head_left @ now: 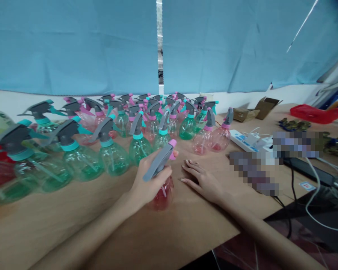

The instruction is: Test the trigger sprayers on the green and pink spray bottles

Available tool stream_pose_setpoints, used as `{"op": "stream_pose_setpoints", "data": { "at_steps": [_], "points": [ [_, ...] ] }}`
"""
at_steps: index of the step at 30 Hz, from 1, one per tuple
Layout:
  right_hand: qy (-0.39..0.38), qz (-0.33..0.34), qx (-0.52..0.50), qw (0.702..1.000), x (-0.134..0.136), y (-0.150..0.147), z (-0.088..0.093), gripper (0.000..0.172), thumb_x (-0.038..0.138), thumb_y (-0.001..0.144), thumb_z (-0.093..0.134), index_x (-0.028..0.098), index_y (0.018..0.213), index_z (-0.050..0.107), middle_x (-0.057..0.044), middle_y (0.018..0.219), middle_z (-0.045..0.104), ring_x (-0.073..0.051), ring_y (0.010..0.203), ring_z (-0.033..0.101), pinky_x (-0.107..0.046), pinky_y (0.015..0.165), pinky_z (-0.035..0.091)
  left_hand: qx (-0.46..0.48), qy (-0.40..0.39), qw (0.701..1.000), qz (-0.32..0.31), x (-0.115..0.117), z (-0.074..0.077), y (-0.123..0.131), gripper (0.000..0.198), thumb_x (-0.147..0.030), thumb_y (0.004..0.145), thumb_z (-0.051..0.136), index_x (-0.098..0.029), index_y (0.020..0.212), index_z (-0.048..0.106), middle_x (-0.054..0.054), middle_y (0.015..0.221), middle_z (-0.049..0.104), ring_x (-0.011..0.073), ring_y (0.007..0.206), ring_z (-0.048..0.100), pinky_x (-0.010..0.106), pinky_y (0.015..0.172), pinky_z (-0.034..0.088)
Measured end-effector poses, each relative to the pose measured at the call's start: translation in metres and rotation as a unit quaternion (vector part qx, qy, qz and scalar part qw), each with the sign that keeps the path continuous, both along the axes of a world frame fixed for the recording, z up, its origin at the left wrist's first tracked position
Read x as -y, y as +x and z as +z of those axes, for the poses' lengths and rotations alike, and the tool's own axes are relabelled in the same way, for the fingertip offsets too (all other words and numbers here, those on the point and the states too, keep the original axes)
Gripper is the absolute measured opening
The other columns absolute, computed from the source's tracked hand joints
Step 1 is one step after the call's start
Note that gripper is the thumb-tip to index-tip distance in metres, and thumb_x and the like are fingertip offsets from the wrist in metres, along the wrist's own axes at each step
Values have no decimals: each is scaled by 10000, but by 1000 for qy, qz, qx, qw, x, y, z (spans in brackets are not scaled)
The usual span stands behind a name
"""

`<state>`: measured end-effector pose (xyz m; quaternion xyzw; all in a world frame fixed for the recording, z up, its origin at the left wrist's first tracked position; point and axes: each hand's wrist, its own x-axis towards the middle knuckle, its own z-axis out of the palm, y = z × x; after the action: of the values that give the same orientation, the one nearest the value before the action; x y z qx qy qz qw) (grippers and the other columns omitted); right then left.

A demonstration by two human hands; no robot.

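My left hand (pixel 148 178) is wrapped round the neck of a pink spray bottle (pixel 161 197), whose grey trigger head with a pink nozzle rises above the fingers. The bottle stands upright on the brown table (pixel 124 232), as far as I can see. To its right, my right hand (pixel 204 180) lies flat on the table with the fingers spread, apart from the bottle. Just behind the left hand is a green spray bottle (pixel 140 148). Two pink spray bottles, one of them nearer (pixel 202 140), stand beyond my right hand.
Several more green and pink spray bottles (pixel 114 159) fill the left and back of the table. On the right lie a white power strip (pixel 240 138), cables (pixel 311 206), an open cardboard box (pixel 266 108) and a red plastic item (pixel 315 112). A blue curtain (pixel 101 45) hangs behind.
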<state>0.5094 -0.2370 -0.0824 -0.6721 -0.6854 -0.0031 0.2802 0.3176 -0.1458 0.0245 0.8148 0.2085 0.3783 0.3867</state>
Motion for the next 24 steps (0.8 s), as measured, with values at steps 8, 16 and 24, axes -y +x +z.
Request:
{"op": "stream_pose_setpoints", "data": {
  "at_steps": [8, 16, 24],
  "points": [
    [-12, -5, 15, 1000, 0, 0, 2, 546, 503, 893, 455, 145, 1301, 512, -140, 1395, 455, -253, 1327, 370, -485, 1101, 299, 8, -4, 1000, -17, 0, 1, 0, 171, -165, 711, 495, -201, 820, 621, -65, 549, 445, 89, 467, 358, 222, 470, 365],
    [-14, -5, 24, 1000, 0, 0, 0, 558, 510, 896, 441, 141, 1311, 501, -143, 1396, 454, -248, 1329, 367, -479, 1104, 295, 9, -2, 1000, -22, -1, 0, 0, 69, -161, 714, 496, -195, 714, 557, -73, 516, 377, 88, 466, 335, 215, 462, 349],
    [-17, -6, 27, 999, 0, 1, -1, 565, 516, 897, 433, 136, 1308, 505, -138, 1404, 444, -252, 1330, 365, -471, 1106, 298, 15, -7, 999, -39, -1, 0, 0, 76, -116, 713, 493, -189, 690, 496, -88, 526, 363, 77, 467, 342, 206, 465, 321]
  ]
}}
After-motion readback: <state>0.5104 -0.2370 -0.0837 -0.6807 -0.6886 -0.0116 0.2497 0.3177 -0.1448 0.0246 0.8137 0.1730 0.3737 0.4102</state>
